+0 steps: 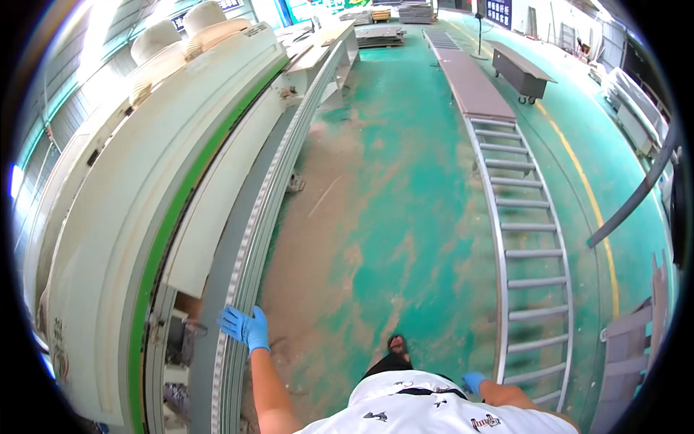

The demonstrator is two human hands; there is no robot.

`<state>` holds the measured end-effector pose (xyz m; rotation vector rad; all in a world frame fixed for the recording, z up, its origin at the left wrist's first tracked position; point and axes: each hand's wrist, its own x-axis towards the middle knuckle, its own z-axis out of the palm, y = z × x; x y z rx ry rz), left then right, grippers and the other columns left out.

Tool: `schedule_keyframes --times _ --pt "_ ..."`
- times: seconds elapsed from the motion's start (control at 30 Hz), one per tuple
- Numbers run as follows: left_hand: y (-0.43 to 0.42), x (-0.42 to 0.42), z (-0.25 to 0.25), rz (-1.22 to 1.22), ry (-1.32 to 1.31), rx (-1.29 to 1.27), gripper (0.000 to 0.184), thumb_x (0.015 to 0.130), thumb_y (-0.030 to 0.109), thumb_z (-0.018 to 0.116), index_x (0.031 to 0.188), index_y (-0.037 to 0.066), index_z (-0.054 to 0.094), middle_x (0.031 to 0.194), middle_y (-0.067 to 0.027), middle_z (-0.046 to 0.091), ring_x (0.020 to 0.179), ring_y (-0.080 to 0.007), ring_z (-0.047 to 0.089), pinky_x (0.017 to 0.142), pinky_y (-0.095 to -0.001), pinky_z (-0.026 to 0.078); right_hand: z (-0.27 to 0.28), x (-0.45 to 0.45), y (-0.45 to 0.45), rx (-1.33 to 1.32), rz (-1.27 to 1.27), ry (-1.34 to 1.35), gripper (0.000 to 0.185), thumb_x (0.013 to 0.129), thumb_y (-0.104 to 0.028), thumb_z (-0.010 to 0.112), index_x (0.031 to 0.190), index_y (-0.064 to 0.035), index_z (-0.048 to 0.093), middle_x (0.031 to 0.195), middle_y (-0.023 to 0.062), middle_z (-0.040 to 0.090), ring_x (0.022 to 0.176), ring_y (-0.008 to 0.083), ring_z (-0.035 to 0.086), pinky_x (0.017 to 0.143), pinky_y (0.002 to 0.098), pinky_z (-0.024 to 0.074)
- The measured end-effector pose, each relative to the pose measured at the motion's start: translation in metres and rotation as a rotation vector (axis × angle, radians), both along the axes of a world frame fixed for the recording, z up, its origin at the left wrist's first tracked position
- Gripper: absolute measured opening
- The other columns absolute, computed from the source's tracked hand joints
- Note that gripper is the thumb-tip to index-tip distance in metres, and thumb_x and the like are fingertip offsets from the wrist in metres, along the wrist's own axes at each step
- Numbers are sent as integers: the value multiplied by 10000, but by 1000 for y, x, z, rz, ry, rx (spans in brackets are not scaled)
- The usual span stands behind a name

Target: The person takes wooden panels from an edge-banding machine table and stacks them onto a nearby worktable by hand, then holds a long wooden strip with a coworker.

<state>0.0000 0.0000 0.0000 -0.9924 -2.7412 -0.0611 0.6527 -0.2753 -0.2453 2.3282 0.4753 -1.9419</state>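
My left hand [244, 328], in a blue glove, lies on the long ribbed metal rail [249, 260] along the side of the big machine [144, 217]. Its fingers are spread and flat, and nothing is held in them. Down by my right hip is my right hand [474, 383], also in a blue glove, close to the left rail of the roller conveyor [533, 253]. It is small and partly hidden by my body, so its fingers cannot be made out.
Brown panels [470, 79] lie on the conveyor's far part. Beyond it stands a wheeled cart [517, 71]. A dark hose [636, 192] hangs at the right, above grey slatted pieces [627, 347]. Stacked boards [379, 36] are at the back. Dust covers part of the green floor [405, 181].
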Motion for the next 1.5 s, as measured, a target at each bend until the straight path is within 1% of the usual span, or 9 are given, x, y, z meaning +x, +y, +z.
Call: schedule_keyframes --times 0.3,0.5,0.57,0.63,0.7,0.93,1.13,1.37,1.5 --pt "345 159 -33 -779 -636 177 632 849 418 610 1318 4 520 1284 -222 570 1220 -365 525 1045 -433 400 29 57 265 211 -238 -8 344 924 -349 506 1112 -76 600 1109 125 669 948 224 636 781 378 477" --pt "471 282 -147 -1181 -1130 -480 497 908 381 578 1256 26 576 1215 -144 641 1117 -263 603 978 -377 449 -49 112 456 401 -120 5 305 857 -281 530 890 -9 664 897 142 689 765 241 651 657 379 492" --pt "474 279 -188 -862 -1126 -650 419 933 374 538 1154 26 610 1051 -116 685 960 -246 631 878 -394 493 -130 149 506 722 418 -129 281 869 -265 518 880 -18 651 899 140 688 772 247 652 657 384 494" --pt "480 263 -189 -593 -1127 -860 507 902 473 518 1177 57 605 1051 -107 671 902 -246 620 824 -398 492 -56 143 605 616 439 -36 233 866 -228 509 876 -31 634 869 155 673 767 257 645 655 397 491" --pt "510 242 -185 -240 -1164 -1143 638 863 594 502 1264 102 559 1131 -91 637 874 -240 611 773 -394 487 -9 128 700 293 -297 133 301 888 -316 525 1055 -92 636 1066 137 673 898 248 628 710 430 485" --pt "682 254 -206 -59 -1328 -473 511 878 505 535 1062 42 650 875 -67 652 761 -179 587 685 -347 488 -10 198 963 413 -119 114 231 845 -292 585 970 -99 606 871 82 641 685 184 564 582 350 421" --pt "904 314 -243 -157 -1307 -799 527 911 489 472 1070 16 640 967 -114 664 794 -234 617 676 -396 503 3 226 1131 275 -289 40 237 879 -315 557 991 -108 586 944 109 653 784 216 603 669 368 457" --pt "1273 453 -105 -648 -1415 -412 546 930 424 495 1270 2 558 1194 -146 632 1133 -266 577 987 -365 428 71 225 1345 385 -387 113 306 901 -330 537 1082 -87 576 1084 158 648 919 264 619 842 439 463" --pt "1458 458 -67 -851 -1421 -164 502 931 374 526 1272 8 558 1179 -99 645 1103 -194 575 968 -339 430 34 221 1491 317 -301 68 284 887 -321 528 1062 -106 590 959 112 662 792 238 620 681 375 448"
